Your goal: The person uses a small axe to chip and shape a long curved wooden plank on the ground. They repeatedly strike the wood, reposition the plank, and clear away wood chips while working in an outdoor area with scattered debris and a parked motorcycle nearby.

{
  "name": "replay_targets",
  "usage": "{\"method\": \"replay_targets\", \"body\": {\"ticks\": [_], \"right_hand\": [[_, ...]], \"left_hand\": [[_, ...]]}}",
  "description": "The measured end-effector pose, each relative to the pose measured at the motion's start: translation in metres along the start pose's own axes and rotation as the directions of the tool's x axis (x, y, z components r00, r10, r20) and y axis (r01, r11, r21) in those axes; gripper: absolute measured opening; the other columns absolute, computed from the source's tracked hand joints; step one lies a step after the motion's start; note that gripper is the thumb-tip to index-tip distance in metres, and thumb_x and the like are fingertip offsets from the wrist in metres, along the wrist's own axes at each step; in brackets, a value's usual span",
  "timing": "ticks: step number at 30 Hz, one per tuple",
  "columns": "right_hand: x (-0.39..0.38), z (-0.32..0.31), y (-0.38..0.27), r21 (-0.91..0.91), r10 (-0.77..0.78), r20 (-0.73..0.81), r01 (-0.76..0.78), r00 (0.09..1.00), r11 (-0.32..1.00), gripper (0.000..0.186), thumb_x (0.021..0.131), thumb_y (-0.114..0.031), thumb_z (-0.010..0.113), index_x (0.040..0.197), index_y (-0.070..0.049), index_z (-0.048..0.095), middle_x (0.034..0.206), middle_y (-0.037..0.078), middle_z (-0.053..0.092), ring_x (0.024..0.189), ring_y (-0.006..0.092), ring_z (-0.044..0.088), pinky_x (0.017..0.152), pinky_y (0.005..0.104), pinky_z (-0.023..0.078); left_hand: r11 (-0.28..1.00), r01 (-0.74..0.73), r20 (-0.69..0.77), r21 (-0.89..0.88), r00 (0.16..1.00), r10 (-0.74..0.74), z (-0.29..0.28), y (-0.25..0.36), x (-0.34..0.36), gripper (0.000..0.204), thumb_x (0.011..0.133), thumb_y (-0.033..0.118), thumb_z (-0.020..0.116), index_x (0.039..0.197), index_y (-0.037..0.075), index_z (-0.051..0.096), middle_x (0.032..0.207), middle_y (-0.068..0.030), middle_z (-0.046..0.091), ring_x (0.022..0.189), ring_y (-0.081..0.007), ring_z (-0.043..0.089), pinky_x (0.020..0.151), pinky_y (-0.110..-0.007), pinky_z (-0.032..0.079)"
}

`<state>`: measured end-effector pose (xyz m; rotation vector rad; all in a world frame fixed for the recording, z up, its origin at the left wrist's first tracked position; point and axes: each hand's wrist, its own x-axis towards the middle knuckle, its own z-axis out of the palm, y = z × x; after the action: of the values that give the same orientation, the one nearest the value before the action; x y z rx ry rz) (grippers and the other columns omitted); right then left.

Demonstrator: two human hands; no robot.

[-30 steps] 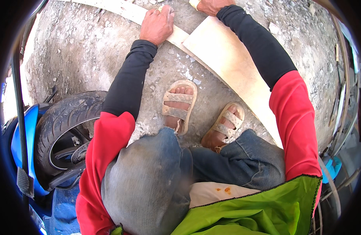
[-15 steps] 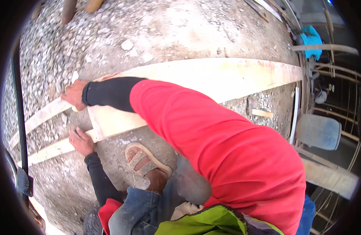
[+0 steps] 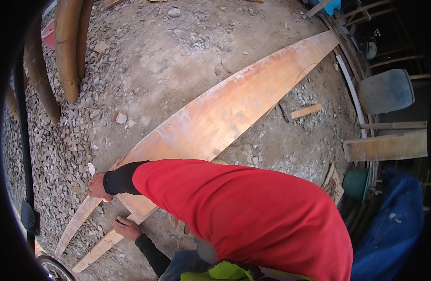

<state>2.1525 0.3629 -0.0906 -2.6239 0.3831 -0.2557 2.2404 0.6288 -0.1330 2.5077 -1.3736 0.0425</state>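
Though near the left hand (image 3: 127, 228), wooden board (image 3: 215, 122) mostly rightward.

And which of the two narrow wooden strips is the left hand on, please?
The lower strip, nearest the picture's bottom edge; the right hand holds the upper strip.

No lettering, label or brand can be read; no number or sign can be read either.
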Motion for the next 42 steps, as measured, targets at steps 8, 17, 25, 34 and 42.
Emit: {"method": "replay_targets", "body": {"ticks": [8,17,25,34,42], "right_hand": [[0.006,-0.017,0.006,0.0,-0.068,0.049,0.068,0.996,0.998,0.053,0.067,-0.029,0.081,0.111,-0.002,0.068,0.1,0.021,0.073,0.097,0.0403,0.075,0.084,0.0495,0.059],[0.001,-0.018,0.012,0.006,-0.075,0.105,0.075,0.992,0.997,0.058,0.067,-0.033,0.082,0.112,0.0,0.067,0.1,0.021,0.073,0.095,0.0406,0.075,0.083,0.0482,0.06],[-0.014,-0.029,-0.004,0.005,-0.064,0.097,0.064,0.993,0.998,0.061,0.064,-0.035,0.086,0.113,-0.003,0.069,0.101,0.019,0.075,0.1,0.0386,0.075,0.086,0.0481,0.06],[-0.016,-0.028,-0.007,-0.003,-0.079,0.016,0.079,0.997,0.997,0.053,0.063,-0.032,0.085,0.106,-0.004,0.071,0.091,0.018,0.076,0.093,0.0395,0.076,0.081,0.0495,0.06],[-0.016,-0.027,-0.008,-0.025,-0.076,0.006,0.076,0.997,0.997,0.058,0.065,-0.037,0.086,0.11,-0.006,0.069,0.093,0.017,0.075,0.091,0.0393,0.076,0.079,0.0496,0.06]], "left_hand": [[0.993,-0.028,-0.059,-0.111,0.998,0.022,-0.004,0.017,0.006,0.036,0.11,0.026,0.053,0.106,-0.008,0.062,0.101,-0.0307,0.062,0.1,-0.0501,0.058,0.088,-0.056,0.044],[0.997,-0.081,-0.037,0.001,0.996,0.081,-0.003,0.018,0.017,0.037,0.11,0.028,0.053,0.112,-0.008,0.061,0.107,-0.0301,0.063,0.102,-0.05,0.059,0.091,-0.056,0.045],[0.993,-0.12,-0.111,-0.002,0.987,0.119,0.0,0.014,0.011,0.037,0.11,0.028,0.053,0.115,-0.008,0.06,0.107,-0.0311,0.063,0.103,-0.0503,0.058,0.092,-0.057,0.045],[0.994,0.046,0.058,0.097,0.997,-0.052,-0.012,0.011,-0.011,0.056,0.109,0.033,0.053,0.139,-0.015,0.055,0.13,-0.0384,0.062,0.121,-0.053,0.059,0.107,-0.057,0.045],[0.998,0.018,-0.058,0.065,0.998,-0.014,0.0,0.014,-0.009,0.049,0.11,0.03,0.051,0.132,-0.014,0.055,0.118,-0.0361,0.061,0.109,-0.051,0.057,0.098,-0.057,0.044]]}}
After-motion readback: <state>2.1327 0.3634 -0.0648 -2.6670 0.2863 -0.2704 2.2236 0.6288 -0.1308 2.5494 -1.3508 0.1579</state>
